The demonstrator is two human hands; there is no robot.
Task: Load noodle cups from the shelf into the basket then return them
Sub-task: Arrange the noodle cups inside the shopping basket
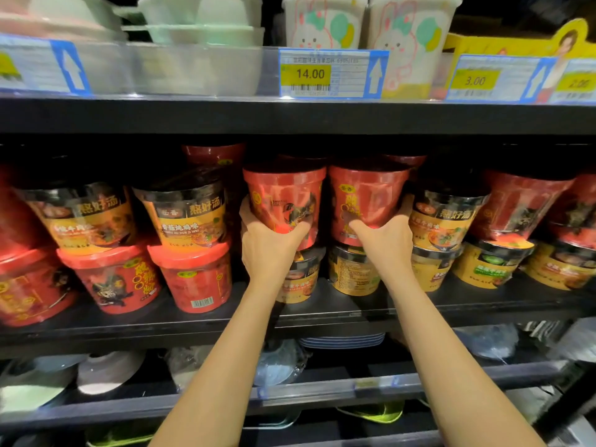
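Two red noodle cups stand side by side in the upper row of the middle shelf [322,317]. My left hand [267,243] grips the left red cup [285,195] from below and the side. The right red cup [364,195] is held the same way by my right hand [387,243]. Both cups rest on or just above yellow noodle cups [353,272] in the lower row. The basket is not in view.
More red and yellow-black noodle cups [183,217] are stacked two high to the left and right. The black shelf board above [290,117] hangs close over the cups and carries price tags [332,74]. Bowls and plates [342,341] fill the shelf below.
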